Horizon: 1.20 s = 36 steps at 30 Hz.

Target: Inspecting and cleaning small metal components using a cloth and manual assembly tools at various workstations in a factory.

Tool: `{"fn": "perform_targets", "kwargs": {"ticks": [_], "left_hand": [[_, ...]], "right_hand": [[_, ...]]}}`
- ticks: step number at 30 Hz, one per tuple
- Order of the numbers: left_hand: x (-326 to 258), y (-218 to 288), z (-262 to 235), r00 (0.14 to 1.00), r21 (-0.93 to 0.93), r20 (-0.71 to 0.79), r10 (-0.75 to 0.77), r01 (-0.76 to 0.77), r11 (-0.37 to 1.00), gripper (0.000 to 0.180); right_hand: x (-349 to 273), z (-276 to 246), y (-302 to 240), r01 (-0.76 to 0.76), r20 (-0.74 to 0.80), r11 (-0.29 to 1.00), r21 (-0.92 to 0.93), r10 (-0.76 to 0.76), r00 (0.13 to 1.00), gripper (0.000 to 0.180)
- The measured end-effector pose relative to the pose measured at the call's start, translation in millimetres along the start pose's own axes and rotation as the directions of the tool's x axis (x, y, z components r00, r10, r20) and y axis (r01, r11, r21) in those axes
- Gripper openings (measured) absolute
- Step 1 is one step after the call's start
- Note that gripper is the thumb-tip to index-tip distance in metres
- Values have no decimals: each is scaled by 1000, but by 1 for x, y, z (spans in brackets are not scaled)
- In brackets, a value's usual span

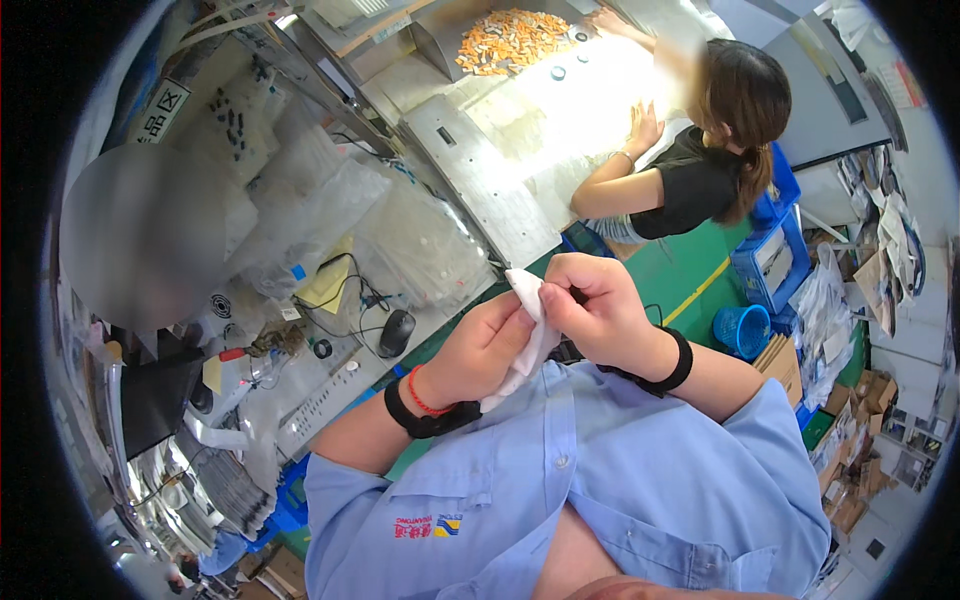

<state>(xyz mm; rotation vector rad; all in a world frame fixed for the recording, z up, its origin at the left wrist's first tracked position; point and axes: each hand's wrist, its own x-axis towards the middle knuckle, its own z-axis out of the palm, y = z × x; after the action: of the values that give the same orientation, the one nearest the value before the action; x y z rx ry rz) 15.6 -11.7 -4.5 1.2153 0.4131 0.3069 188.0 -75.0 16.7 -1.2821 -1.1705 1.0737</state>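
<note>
A white cloth point(533, 352) is bunched between my two hands in front of my chest, its lower end hanging toward my light blue shirt. My left hand point(478, 348) pinches it from the left with thumb and bent fingers. Against its upper right part, my right hand point(603, 312) is curled, thumb pressed down on the fabric. Whether a small thing is wrapped inside cannot be made out. Black bands circle both wrists, and a red bracelet is on the left one.
Left of my hands, a bench holds a black mouse point(397, 333), cables and clear plastic bags point(330, 215). Ahead, a co-worker point(700, 165) works at a lit table with a pile of small orange-and-white parts point(512, 42). A blue basket point(742, 331) stands at right.
</note>
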Motion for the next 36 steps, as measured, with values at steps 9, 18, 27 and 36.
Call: {"fn": "perform_targets", "kwargs": {"ticks": [9, 18, 27, 36], "left_hand": [[8, 1, 6, 998, -85, -21, 54, -56, 995, 34], [16, -2, 14, 972, 132, -142, 187, -169, 977, 26], [17, 2, 9, 968, 300, -130, 214, -167, 939, 24], [17, 8, 11, 968, 414, -141, 206, -132, 901, 25]], "right_hand": [[8, 3, 4, 233, -106, 961, -150, -250, 962, 14], [13, 10, 9, 273, -193, 949, -160, -301, 934, 23], [15, 12, 13, 254, -239, 956, -144, -283, 929, 18], [15, 11, 21, 284, -251, 947, -150, -314, 916, 18]]}}
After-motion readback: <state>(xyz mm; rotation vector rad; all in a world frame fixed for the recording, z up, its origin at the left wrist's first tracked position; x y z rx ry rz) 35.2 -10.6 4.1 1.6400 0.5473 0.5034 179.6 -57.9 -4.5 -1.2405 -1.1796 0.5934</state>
